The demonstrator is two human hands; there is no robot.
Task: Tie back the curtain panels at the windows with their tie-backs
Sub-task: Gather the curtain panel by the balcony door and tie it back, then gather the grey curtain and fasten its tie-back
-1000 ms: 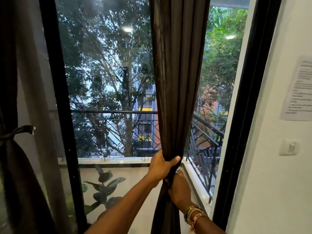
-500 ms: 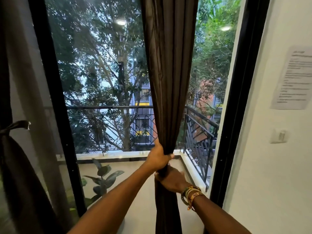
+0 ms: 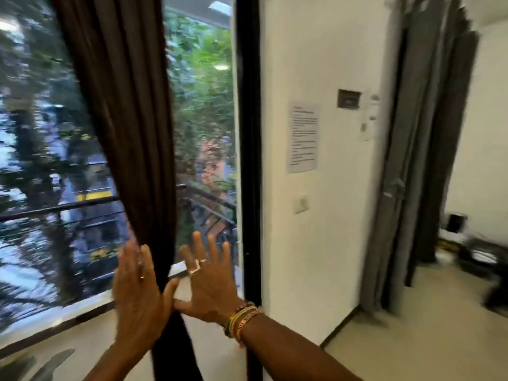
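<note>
Head view: A person's left hand (image 3: 138,295) and right hand (image 3: 210,281) were raised flat with fingers (image 3: 196,244) spread apart, gripping nothing, on either side of a gathered brown curtain panel (image 3: 129,119) that hung loose before a black-framed window (image 3: 248,160). The left thumb lay against the fabric's edge. Bracelets (image 3: 242,317) circled the right wrist. A printed notice (image 3: 303,136) was fixed to the white wall, near grey curtains (image 3: 417,171), blurred, further right.
</note>
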